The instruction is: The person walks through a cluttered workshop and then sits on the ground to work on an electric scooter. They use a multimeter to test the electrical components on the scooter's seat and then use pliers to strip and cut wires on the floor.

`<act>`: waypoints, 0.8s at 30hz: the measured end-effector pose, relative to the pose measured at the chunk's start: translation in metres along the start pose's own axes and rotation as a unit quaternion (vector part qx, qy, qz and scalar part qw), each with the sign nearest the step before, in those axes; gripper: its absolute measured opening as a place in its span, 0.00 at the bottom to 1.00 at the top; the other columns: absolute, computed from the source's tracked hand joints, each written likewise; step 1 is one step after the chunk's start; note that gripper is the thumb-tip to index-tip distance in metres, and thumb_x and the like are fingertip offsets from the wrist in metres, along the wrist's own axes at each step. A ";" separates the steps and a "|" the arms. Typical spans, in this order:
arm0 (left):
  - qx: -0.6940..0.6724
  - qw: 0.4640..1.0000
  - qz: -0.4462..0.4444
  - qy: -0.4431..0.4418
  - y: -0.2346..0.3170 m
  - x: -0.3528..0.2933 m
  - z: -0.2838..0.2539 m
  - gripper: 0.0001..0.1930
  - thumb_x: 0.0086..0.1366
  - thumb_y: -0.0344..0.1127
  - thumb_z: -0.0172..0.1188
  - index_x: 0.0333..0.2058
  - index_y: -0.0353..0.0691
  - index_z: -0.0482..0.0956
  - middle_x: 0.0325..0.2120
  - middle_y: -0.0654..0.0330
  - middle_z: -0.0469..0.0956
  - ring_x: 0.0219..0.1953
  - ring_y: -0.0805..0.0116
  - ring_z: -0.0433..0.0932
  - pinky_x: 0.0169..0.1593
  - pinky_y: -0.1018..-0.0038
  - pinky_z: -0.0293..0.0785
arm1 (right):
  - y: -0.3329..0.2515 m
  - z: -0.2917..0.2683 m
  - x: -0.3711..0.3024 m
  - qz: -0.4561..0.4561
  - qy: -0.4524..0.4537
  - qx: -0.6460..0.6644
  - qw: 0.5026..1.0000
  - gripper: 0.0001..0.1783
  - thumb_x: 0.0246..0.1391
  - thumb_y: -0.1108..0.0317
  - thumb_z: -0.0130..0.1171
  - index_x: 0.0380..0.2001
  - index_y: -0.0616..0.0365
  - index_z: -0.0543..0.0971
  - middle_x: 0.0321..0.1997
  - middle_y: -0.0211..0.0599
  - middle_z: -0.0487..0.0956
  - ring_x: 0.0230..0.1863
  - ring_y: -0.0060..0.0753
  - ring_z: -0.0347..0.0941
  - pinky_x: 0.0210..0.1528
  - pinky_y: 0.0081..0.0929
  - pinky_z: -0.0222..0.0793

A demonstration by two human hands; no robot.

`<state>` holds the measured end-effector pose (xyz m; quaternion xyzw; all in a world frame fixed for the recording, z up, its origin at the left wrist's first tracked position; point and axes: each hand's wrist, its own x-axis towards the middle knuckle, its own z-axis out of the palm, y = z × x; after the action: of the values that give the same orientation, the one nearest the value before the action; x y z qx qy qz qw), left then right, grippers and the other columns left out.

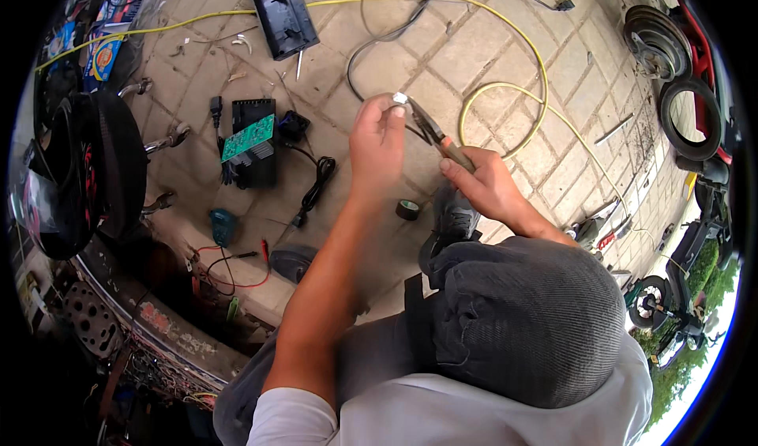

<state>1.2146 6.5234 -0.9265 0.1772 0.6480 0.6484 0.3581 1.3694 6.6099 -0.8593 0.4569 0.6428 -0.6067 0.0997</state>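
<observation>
My left hand (379,142) is raised over the paving with thumb and fingers pinched on a small white piece (400,97), its exact kind too small to make out. My right hand (491,184) grips the handles of a pair of pliers (427,127), which have an orange band and a greyish grip. The jaws reach up to the white piece beside my left fingertips; I cannot tell whether they touch it. On the ground below my hands lies a roll of dark tape (407,210).
Left of my hands, a green circuit board (248,139) rests on a black casing beside a coiled black cord (318,185). A teal device (223,226) has red and black leads. An open black case (284,15), yellow hose (505,88), helmet (59,181) and tyre (690,119) surround me.
</observation>
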 end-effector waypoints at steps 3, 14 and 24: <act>-0.140 0.988 -0.033 -0.057 0.016 0.009 0.001 0.14 0.68 0.30 0.55 0.50 0.30 0.73 0.38 0.60 0.78 0.41 0.74 0.76 0.48 0.78 0.70 | -0.002 -0.012 0.003 -0.117 0.058 -0.165 0.978 0.18 0.57 0.60 0.58 0.27 0.67 0.74 0.25 0.53 0.74 0.27 0.56 0.71 0.31 0.43 0.65; -0.223 0.965 -0.137 0.029 0.011 0.000 0.014 0.13 0.66 0.32 0.59 0.44 0.28 0.79 0.33 0.57 0.81 0.33 0.71 0.79 0.41 0.74 0.77 | -0.002 0.003 0.005 -0.117 0.086 -0.118 0.982 0.14 0.56 0.64 0.60 0.32 0.68 0.76 0.27 0.48 0.74 0.28 0.44 0.71 0.33 0.37 0.65; -0.106 0.970 -0.211 -0.063 0.034 0.007 -0.007 0.13 0.64 0.29 0.61 0.45 0.26 0.78 0.33 0.56 0.81 0.34 0.70 0.79 0.43 0.73 0.76 | 0.000 -0.003 0.016 -0.175 0.064 -0.157 0.970 0.16 0.58 0.63 0.57 0.41 0.67 0.76 0.37 0.51 0.77 0.36 0.54 0.74 0.40 0.41 0.69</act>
<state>1.1974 6.5265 -0.8963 0.0384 0.5744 0.6105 0.5439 1.3619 6.6201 -0.8691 0.3544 0.8048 -0.4757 0.0210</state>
